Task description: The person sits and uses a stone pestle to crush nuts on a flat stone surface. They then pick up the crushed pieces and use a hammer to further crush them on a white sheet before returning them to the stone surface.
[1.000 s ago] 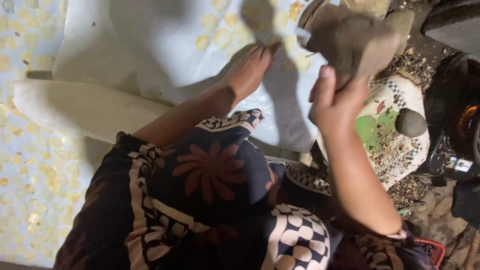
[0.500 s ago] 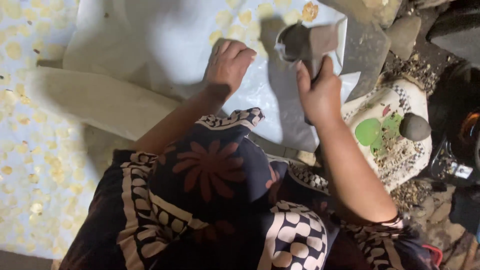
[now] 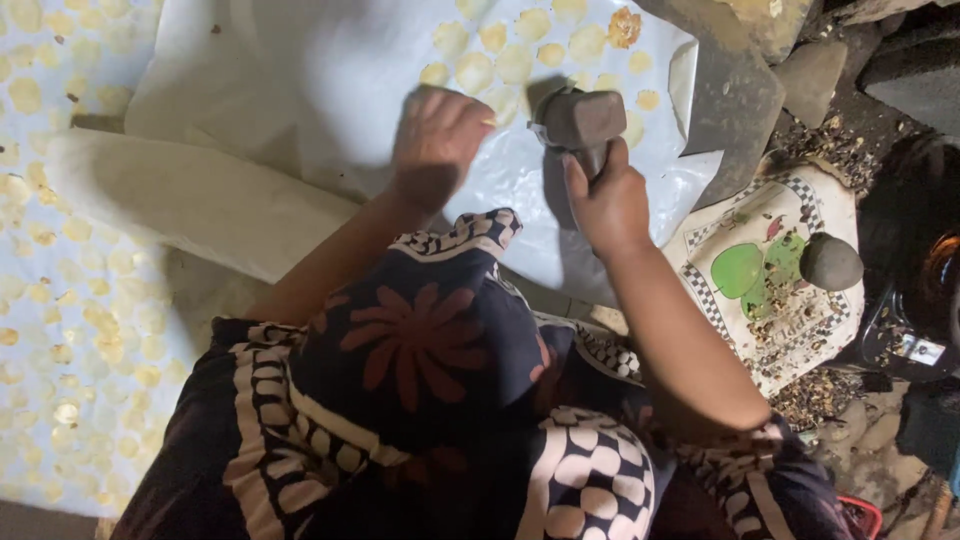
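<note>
Right hand (image 3: pixel 612 200) is gripping a grey stone hammer (image 3: pixel 582 122), fingers clenched round its handle, head lying crosswise above the white plastic sheet (image 3: pixel 300 90); left hand (image 3: pixel 435 135), blurred, is resting just left of it, grip indiscernible.

Stone hammer (image 3: pixel 580 122): grey, blocky head with rounded edges, short handle mostly hidden in the grip, head raised just above the white plastic sheet (image 3: pixel 300 90). Sheet is glossy, wrinkled, spread flat, near edge folded over. Pale yellow flattened discs (image 3: pixel 475 70) lie on it in rows at the far side; one browner disc (image 3: pixel 624 27) near the far edge.
</note>
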